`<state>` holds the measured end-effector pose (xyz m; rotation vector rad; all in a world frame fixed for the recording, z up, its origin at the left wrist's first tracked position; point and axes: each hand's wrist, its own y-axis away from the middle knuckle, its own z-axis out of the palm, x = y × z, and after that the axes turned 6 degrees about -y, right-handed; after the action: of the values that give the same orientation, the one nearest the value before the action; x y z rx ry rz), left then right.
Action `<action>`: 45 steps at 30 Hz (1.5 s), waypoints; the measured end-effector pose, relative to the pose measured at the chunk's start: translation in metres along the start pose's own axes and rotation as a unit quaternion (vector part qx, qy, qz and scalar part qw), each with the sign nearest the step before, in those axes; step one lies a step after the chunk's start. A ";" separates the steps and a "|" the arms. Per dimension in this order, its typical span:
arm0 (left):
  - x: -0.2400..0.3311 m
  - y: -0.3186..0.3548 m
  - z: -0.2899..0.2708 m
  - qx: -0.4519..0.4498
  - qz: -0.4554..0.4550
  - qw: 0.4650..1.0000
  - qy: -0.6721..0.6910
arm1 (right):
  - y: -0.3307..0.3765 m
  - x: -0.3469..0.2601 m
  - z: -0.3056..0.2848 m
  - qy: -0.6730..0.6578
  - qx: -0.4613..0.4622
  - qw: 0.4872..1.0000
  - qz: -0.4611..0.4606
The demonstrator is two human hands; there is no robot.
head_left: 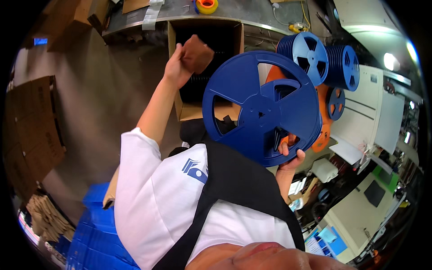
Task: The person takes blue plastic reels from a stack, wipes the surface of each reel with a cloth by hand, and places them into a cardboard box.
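Observation:
A large dark blue plastic reel (258, 112), apparently the front one of a stack, stands tilted before my chest. My right hand (292, 155) is closed on its lower right rim, with fingers showing through a cut-out and the thumb outside. To the left, my left hand (177, 67) is raised over an open cardboard box (172, 49). It grips a crumpled-looking brown piece (198, 55), blurred, so I cannot tell whether it is cloth or card. The inside of the box is dark, with faint ridged edges showing; the blue reel hides part of its right side.
Stacks of blue reels (310, 58) and orange reels (321, 137) stand at the right. Behind the box runs a grey metal table (252, 11) with an orange and yellow tape roll (207, 4). Flattened cardboard (33, 130) leans at far left; blue wrapped goods (96, 229) lie lower left.

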<state>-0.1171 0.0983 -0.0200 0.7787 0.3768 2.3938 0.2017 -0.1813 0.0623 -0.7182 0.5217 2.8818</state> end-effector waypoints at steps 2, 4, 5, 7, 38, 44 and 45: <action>-0.010 -0.012 0.016 -0.043 -0.014 0.997 -0.066 | -0.002 0.000 0.004 0.006 -0.002 1.000 0.005; -0.026 -0.013 0.041 -0.212 0.038 0.946 -0.243 | -0.002 -0.001 0.005 0.014 0.003 1.000 0.005; -0.023 -0.012 0.044 -0.186 0.011 0.916 -0.356 | -0.002 -0.001 0.004 0.012 0.001 1.000 0.007; -0.020 -0.007 0.052 -0.225 0.024 0.911 -0.346 | 0.000 -0.003 0.004 0.009 -0.003 1.000 0.009; -0.041 -0.008 0.038 -0.103 0.078 0.818 -0.561 | -0.012 -0.004 0.012 0.042 0.050 0.997 0.028; -0.051 -0.014 0.042 -0.002 -0.009 0.903 -0.430 | -0.010 -0.004 0.007 0.037 0.063 0.997 0.015; -0.052 -0.015 0.041 0.004 -0.029 0.914 -0.406 | -0.010 -0.005 0.007 0.038 0.060 0.997 0.018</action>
<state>-0.0511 0.0811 -0.0170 1.6285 0.0584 1.7959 0.2048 -0.1696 0.0675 -0.8102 0.7183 2.8345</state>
